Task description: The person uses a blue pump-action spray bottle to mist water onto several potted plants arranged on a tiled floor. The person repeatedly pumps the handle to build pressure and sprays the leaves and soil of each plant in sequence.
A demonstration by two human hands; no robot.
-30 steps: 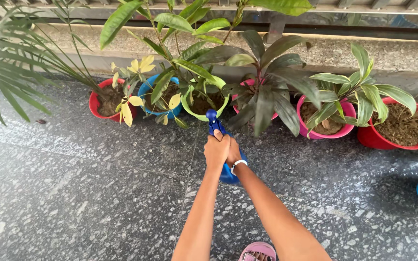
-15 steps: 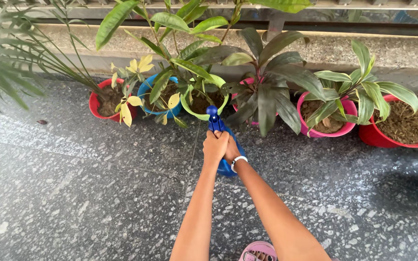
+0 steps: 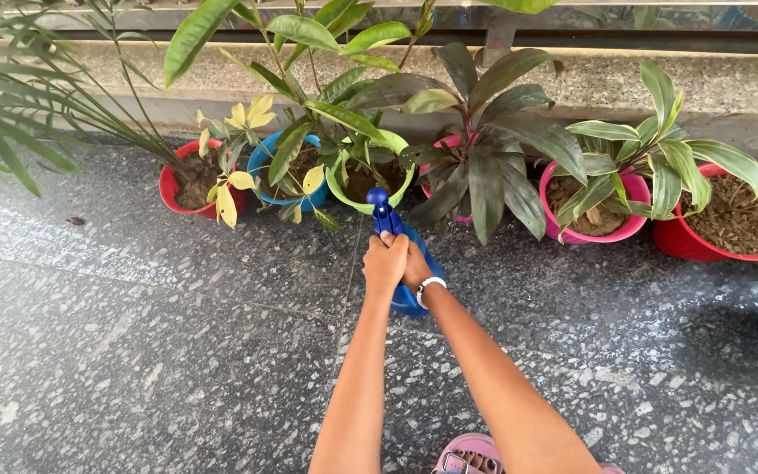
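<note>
Above the speckled stone floor point(image 3: 133, 351), the left hand point(image 3: 385, 262) and right hand point(image 3: 415, 268) are both clenched around a blue spray bottle point(image 3: 394, 230). Its nozzle points at the light-green pot point(image 3: 368, 178), which stands between a blue pot point(image 3: 267, 167) and a dark-leaved plant point(image 3: 484, 149) by the wall.

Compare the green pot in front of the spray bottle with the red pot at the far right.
The green pot is lime-coloured; the red pot is red. The green pot is crowded by tall leafy stems, while the red pot shows mostly bare soil. The green pot looks smaller. Both stand on the speckled floor.
</note>
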